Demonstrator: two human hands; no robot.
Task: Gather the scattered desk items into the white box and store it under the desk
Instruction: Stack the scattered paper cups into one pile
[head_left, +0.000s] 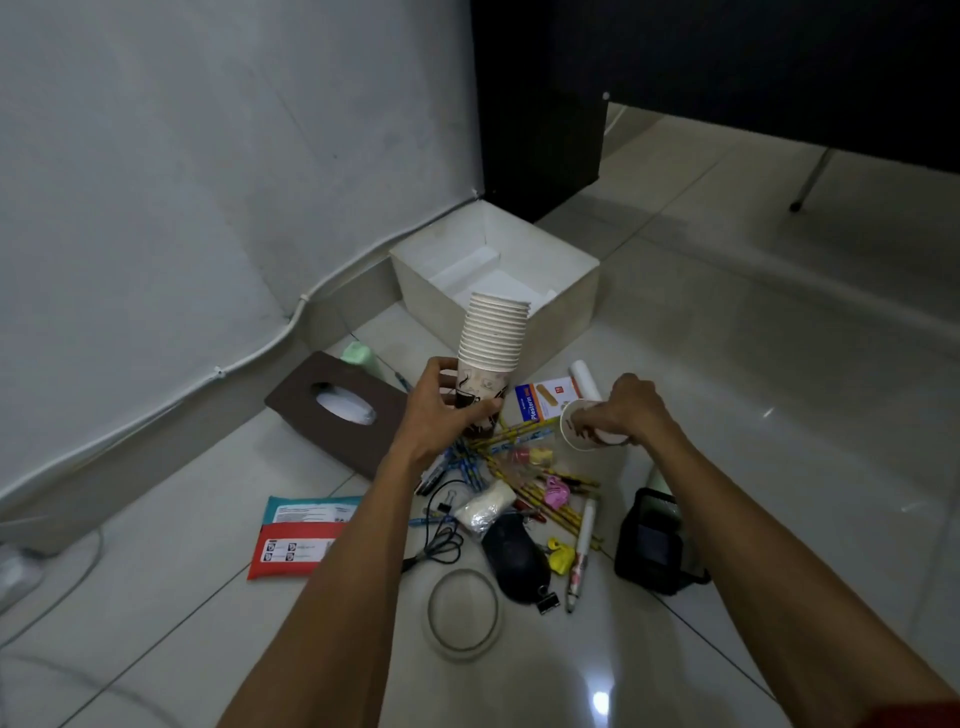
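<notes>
Site: tiled floor (753, 415) at a wall corner, beside the black desk (545, 130).

1. White box (569, 306): stands open on the floor against the desk's side panel, not yet under the desk. Only flat white sheets show inside.
2. Brown tissue box (301, 400), red wipes pack (296, 540) and black pouch (652, 540): on the floor, outside the box.
3. Stack of paper cups (493, 332): held off the floor, long axis near upright and tipped slightly right, open rims uppermost. It shows directly in front of the box's near wall.
4. Left hand (441, 410): fingers curled round the lowest cup of the stack.
5. Right hand (628, 410): fingers clamped on a single paper cup (584, 428), which lies on its side, mouth toward the stack, just right of the stack's base.
6. Small items: pencils (519, 478), mouse (514, 556), plaster box (543, 400) and clear lid (462, 613), scattered between the forearms.

Assessment: task at an early stage. The box lies straight ahead beyond the stack, and the left hand is nearer to it. The single cup would likely need turning upright to nest into the top rim.
</notes>
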